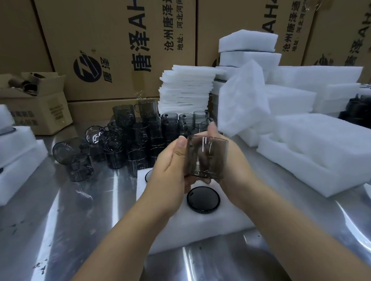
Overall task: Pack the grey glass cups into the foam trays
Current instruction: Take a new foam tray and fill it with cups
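Grey glass cup [205, 158] sits near the middle of the head view, lifted off the table and tilted between both hands; it hangs just above the foam tray [207, 223], which lies at 6 o'clock from it. The left hand [171, 165] holds the cup's left wall, thumb laid along the upper edge and fingers curled underneath; the right hand [231, 159] cradles the far side, its fingers showing darkly through the glass. A two-handed hold like this probably serves to turn and steady the slippery glass before it goes into a pocket.

One seated cup [203, 199] fills a round pocket directly below the hands, only its dark rim showing; a second rim [148, 175] peeps out at 9 o'clock from the left wrist; other pockets are hidden by the arms, so I cannot tell how many are free.

Loose cups [136, 139] stand and lie crowded at 11 o'clock, within easy reach; a stack of foam sheets [183, 90] rises at 12 o'clock; spare foam trays [311, 150] are piled at 3 o'clock and more foam blocks [7, 162] at 9 o'clock. All rest on a shiny metal table [77, 233]; printed cartons [117, 36] wall the back, with a small open box [30, 100] at 10 o'clock.
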